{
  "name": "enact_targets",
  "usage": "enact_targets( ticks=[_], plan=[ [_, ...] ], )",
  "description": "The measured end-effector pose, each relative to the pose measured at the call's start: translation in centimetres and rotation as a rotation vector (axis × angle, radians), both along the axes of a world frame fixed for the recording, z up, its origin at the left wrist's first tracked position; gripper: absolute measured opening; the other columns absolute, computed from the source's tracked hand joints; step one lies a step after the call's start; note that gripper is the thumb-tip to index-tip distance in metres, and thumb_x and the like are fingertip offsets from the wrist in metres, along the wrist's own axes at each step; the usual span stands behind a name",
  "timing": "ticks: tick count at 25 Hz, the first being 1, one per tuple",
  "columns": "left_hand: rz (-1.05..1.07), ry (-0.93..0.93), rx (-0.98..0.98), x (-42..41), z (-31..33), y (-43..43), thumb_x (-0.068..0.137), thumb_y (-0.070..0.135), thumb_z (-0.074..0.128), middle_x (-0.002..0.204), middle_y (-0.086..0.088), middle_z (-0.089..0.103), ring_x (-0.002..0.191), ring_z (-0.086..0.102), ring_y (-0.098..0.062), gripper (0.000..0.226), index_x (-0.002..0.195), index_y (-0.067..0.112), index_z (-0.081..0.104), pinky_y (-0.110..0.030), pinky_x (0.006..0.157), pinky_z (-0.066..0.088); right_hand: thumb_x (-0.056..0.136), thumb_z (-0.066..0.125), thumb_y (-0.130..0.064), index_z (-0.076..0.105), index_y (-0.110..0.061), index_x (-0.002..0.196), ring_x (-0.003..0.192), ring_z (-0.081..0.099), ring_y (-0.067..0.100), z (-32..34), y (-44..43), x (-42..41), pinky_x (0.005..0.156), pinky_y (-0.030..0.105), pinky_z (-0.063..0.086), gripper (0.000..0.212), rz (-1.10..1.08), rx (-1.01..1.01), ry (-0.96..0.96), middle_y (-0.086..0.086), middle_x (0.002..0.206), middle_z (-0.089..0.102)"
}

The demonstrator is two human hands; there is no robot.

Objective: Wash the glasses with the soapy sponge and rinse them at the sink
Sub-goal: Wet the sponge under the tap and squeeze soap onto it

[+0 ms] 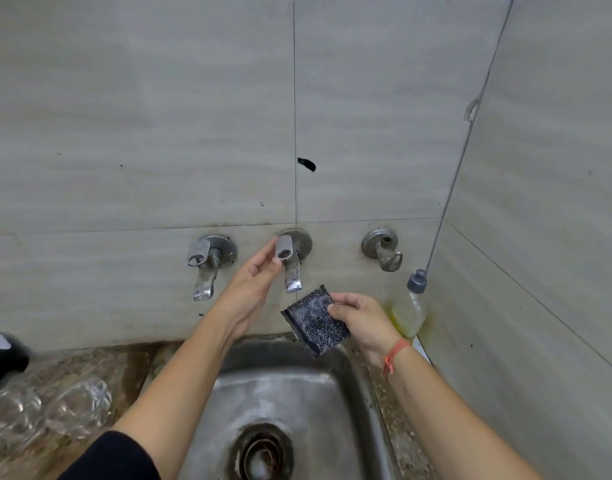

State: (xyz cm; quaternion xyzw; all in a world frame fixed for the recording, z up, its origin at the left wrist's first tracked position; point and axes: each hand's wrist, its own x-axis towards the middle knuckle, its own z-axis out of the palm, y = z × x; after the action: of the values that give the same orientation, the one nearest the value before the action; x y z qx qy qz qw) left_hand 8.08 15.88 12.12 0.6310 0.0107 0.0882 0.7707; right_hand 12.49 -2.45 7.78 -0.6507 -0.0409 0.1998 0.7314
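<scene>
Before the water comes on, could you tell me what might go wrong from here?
Opened hard, the middle tap, with the left hand at its handle, could splash off the sponge that the right hand holds near the spout. The glasses sit on the counter close to the left arm, which might knock them.

The sponge (316, 320) is dark blue-black, speckled white. Wall tiles (141, 116) are pale grey with faint wavy bands and one black mark (307, 164). The taps (287, 265) are silver and the sink (349, 393) dull grey, rusty brown around its drain. At the far right, the bottle (410, 306) holds yellow liquid under a grey cap. The wrist cord (394, 355) is orange, the sleeve (114, 455) black, the counter (135, 368) mottled brown, and the glasses (79, 407) are clear.
</scene>
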Motion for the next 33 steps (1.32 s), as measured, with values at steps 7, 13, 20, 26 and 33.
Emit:
enact_targets(
  ticks=[7, 13, 20, 26, 33],
  plan=[
    [-0.037, -0.028, 0.159, 0.1, 0.6, 0.3, 0.088, 0.015, 0.056, 0.134, 0.005, 0.057, 0.117, 0.052, 0.008, 0.054, 0.141, 0.019, 0.044, -0.002, 0.09, 0.037, 0.088, 0.051, 0.011, 0.066, -0.001, 0.1, 0.065, 0.065, 0.013, -1.0, 2.0, 0.4, 0.062, 0.021, 0.054, 0.023, 0.041, 0.018, 0.014, 0.01, 0.081, 0.069],
    [0.199, -0.056, 0.227, 2.1, 1.9, -2.3, 0.083, 0.012, 0.071, 0.097, 0.003, 0.066, 0.079, 0.062, -0.003, 0.027, 0.104, 0.025, 0.062, -0.013, 0.069, 0.048, 0.089, 0.052, 0.01, 0.065, 0.0, 0.103, 0.064, 0.065, 0.013, -1.7, 2.9, 0.4, 0.057, 0.02, 0.051, 0.022, 0.034, 0.039, 0.048, 0.011, 0.082, 0.069],
    [0.495, -0.009, 0.106, 2.6, 1.7, -4.4, 0.08, 0.032, 0.074, 0.088, 0.0, 0.067, 0.064, 0.056, -0.009, 0.02, 0.096, 0.023, 0.065, -0.02, 0.057, 0.047, 0.087, 0.054, 0.01, 0.065, 0.003, 0.106, 0.074, 0.064, 0.022, -1.9, 2.7, 1.2, 0.074, 0.032, 0.055, 0.023, -0.054, 0.033, 0.049, 0.018, 0.091, 0.069],
    [0.408, 0.551, -0.059, -3.0, -4.3, -1.1, 0.093, 0.032, 0.059, 0.106, -0.003, 0.067, 0.098, 0.06, -0.018, 0.026, 0.108, 0.011, 0.062, -0.034, 0.089, 0.044, 0.089, 0.051, 0.01, 0.066, 0.0, 0.102, 0.071, 0.064, 0.019, -2.6, 3.6, 0.2, 0.068, 0.028, 0.053, 0.021, -0.006, 0.05, 0.056, 0.011, 0.082, 0.07],
    [0.216, 0.674, -0.129, -2.3, -5.9, -1.1, 0.087, 0.004, 0.066, 0.071, -0.009, 0.072, 0.061, 0.07, -0.019, 0.007, 0.092, 0.004, 0.062, -0.026, 0.051, 0.056, 0.09, 0.06, -0.006, 0.066, -0.019, 0.085, 0.094, 0.062, 0.024, -4.4, 2.4, 0.7, 0.095, 0.04, 0.05, 0.015, -0.191, -0.156, -0.005, 0.009, 0.097, 0.069]
  ],
)
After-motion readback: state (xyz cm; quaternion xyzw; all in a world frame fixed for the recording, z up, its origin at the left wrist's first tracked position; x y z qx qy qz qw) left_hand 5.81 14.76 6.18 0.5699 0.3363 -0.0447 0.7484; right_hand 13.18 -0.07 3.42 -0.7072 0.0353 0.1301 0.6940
